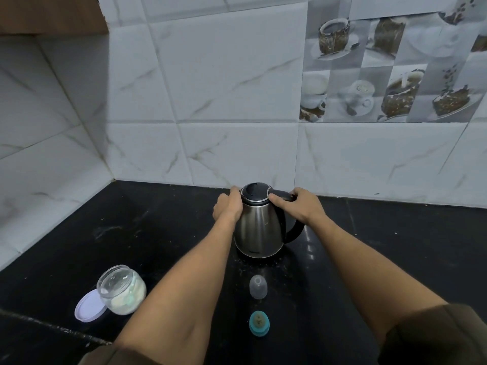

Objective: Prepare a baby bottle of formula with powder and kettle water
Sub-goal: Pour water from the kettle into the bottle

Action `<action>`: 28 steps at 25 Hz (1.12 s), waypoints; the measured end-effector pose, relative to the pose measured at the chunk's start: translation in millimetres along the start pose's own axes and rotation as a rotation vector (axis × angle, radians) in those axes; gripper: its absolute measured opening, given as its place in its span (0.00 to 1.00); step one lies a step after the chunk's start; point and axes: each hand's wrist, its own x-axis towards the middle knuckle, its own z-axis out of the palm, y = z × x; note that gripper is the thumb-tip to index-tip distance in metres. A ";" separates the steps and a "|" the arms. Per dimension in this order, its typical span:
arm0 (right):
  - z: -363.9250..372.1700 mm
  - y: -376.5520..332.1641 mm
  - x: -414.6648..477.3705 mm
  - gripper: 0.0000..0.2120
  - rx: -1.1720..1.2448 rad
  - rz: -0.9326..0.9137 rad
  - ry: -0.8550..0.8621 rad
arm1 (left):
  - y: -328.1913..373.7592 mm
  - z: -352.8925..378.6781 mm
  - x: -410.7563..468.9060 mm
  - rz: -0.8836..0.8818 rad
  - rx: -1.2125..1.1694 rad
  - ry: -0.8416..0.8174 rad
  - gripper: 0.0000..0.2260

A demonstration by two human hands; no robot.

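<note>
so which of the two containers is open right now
The glass jar of powder at front left: its lilac lid lies beside it, while the kettle has its black lid on.

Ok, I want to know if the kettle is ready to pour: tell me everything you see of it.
The kettle is brushed steel with a closed black lid and a black handle curving down its right side. It stands upright on the black counter near the tiled wall. The left hand holds its neck; the right hand grips the handle top, thumb at the lid's edge. Its contents are hidden.
</note>
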 end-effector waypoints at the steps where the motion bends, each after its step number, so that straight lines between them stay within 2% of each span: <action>1: 1.9 0.8 -1.2 0.36 0.051 0.013 -0.003 | -0.1 -0.3 1.3 -0.002 -0.009 -0.004 0.27; 6: 8.1 -4.1 -7.4 0.39 0.164 0.106 0.075 | 2.5 -1.6 -0.8 0.001 -0.040 -0.038 0.28; 10: 14.6 -9.9 -18.6 0.38 0.194 0.136 0.160 | -3.5 -7.1 11.7 0.030 -0.055 -0.140 0.35; 15: 25.5 -19.9 -29.4 0.35 0.257 0.169 0.325 | -8.4 -41.9 -1.2 0.116 0.181 -0.144 0.27; 19: 23.9 -38.8 -32.8 0.35 0.236 0.128 0.359 | -32.0 -74.5 5.6 0.160 0.438 -0.122 0.18; 21: 18.3 -52.4 -34.3 0.33 0.233 0.096 0.373 | -46.8 -87.6 3.1 0.132 0.491 -0.138 0.17; 24: 12.3 -71.4 -37.6 0.31 0.213 0.047 0.383 | -66.5 -101.8 -3.9 0.099 0.474 -0.197 0.23; 28: 12.8 -84.0 -43.2 0.30 0.170 0.014 0.386 | -86.1 -112.6 -7.9 0.064 0.429 -0.353 0.46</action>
